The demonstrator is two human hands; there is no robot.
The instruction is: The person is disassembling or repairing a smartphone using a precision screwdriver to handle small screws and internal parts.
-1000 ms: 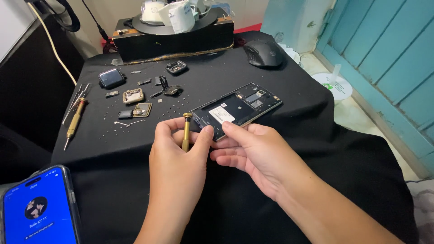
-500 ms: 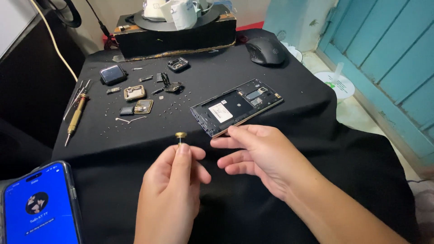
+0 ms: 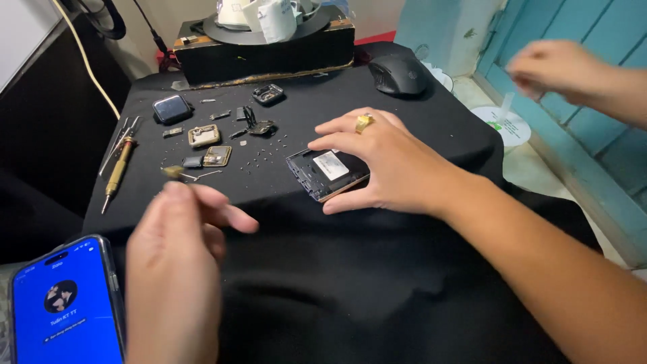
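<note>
Since half a second ago, my right hand has come down onto the opened phone, which now lies near the front edge of the black cloth rather than further back. That hand covers the phone's far end; only the near end shows, with a white label on its dark insides and a gold-coloured rim. My fingers spread over the top and my thumb presses the near side, so the hand clamps the phone flat against the cloth. A gold ring sits on one finger. My left hand has lifted close to the camera and is blurred by motion; its fingers are loosely curled, and I cannot tell whether it is closed on anything, though a small brass-coloured tip shows just beyond the fingertips. Further back on the cloth lie small loose parts and scattered screws too tiny to make out, with a brass-handled screwdriver at the left edge. A black computer mouse rests at the back. A second phone with a blue screen is cut off at the lower left corner. Another person's hand, blurred, reaches in at the upper right.
</note>
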